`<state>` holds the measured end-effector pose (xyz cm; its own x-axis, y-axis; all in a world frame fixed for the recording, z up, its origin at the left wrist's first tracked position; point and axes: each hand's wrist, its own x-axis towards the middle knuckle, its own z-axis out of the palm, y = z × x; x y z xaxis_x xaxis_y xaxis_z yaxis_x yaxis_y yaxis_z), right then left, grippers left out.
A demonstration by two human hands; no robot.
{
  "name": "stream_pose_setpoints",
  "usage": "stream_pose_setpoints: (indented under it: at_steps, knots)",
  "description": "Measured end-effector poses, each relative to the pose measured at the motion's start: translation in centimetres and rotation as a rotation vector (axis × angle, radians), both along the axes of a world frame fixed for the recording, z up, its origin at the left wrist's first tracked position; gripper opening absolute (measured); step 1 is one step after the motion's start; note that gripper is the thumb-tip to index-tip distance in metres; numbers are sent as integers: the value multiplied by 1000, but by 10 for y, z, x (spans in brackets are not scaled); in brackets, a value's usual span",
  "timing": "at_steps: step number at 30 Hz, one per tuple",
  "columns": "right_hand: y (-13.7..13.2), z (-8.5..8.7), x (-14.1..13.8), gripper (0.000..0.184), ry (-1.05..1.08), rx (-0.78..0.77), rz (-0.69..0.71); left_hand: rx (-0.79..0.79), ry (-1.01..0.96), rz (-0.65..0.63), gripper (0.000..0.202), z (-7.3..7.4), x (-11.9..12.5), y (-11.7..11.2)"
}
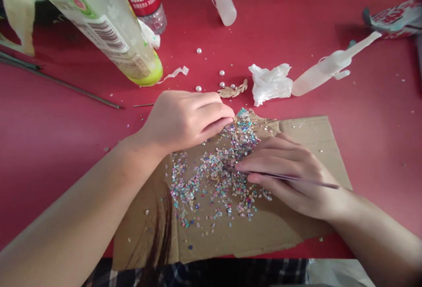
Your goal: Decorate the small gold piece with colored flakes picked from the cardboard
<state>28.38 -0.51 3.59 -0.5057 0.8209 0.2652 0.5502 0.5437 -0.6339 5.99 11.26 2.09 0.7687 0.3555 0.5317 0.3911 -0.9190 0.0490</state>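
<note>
The left hand pinches a thin gold piece, best held firm, while the right hand, closed round a slim tool, should probe lightly among the chips between them.

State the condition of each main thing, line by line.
Left hand, pinching a slim gold piece
Right hand, gripping a thin tool
Thin tool, tip among chips
Coloured chips, scattered loose
Cardboard, flat, creased
White tissue, crumpled
Long-nozzled bottle, uncapped
Small white bottle, capped
Tall drink bottle, upright
Pearl beads, loose
Gold leaf ornament, curved
</note>
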Motion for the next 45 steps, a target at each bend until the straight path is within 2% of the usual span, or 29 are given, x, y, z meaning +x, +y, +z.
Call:
stream_pose_setpoints:
  at_steps: [3, 12, 17, 21, 25, 30, 34, 38, 45]
  knots:
    - [0, 2, 0, 16, 22, 8, 36, -11, -4, -1, 14, 0, 0, 0]
    - [-1, 5, 2, 16, -23, 17, -66, -54, 54, 40, 20, 2, 1, 0]
    - [-2, 5, 3, 16, -22, -9, -30, -61, 68, 46, 23, 3, 2, -1]
    - [-3, 3, 2, 16, -18, 8, -77, -45, 52, 39, 22, 2, 2, -1]
    - [-2, 3, -1, 14, 13, -5, 15, -62, 67, 47, 23, 2, 2, -1]
    - [-4, 2, -2, 14, -24, 20, -68, -54, 52, 38, 23, 1, 1, -1]
    - [-5, 2, 0, 14, 16, 0, -9, -70, 61, 45, 24, 1, 2, -1]
    - [-4, 4, -1, 15, -37, 19, -51, -71, 55, 41, 24, 1, 2, -1]
    - [-5, 0, -5, 15, -3, 13, -18, -71, 45, 43, 25, 1, 2, -2]
